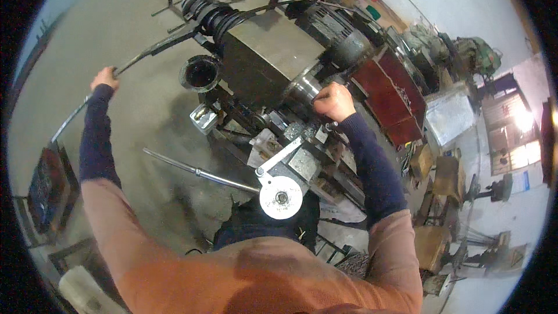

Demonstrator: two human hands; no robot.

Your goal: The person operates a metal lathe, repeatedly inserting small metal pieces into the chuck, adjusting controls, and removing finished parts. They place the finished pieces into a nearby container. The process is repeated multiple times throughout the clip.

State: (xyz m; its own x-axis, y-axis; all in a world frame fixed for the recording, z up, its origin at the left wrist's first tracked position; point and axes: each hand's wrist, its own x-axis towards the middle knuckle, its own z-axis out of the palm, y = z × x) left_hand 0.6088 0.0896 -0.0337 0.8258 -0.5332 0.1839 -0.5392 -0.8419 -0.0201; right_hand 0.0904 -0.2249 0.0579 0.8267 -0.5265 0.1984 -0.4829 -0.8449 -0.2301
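For the step in hand, you should probably be putting even, gentle force on the rod (132, 61) while watching the bright cylinder (305, 87). If that cylinder is turning, which a single view is not showing, you want to be holding knuckles and cuff clear of its edge. The small knob (332, 126) is sitting close under your right wrist, so you should be minding your sleeve there too.

The cylinder is jutting from the near right side of the grey housing (279, 38); the rod is slanting down across your left, well apart from it.

Your left grip (106, 79) is wrapping the rod partway along, and that arm is stretching far out to the side, a pose that is probably costing you leverage. Your right grip (335, 102) is curling at the cylinder's end with its back toward you; its fingertips are hiding, so you cannot tell whether it is pinching something or only resting there. The right forearm is reaching up and inward, passing right of the white disc (281, 197) near your waist.
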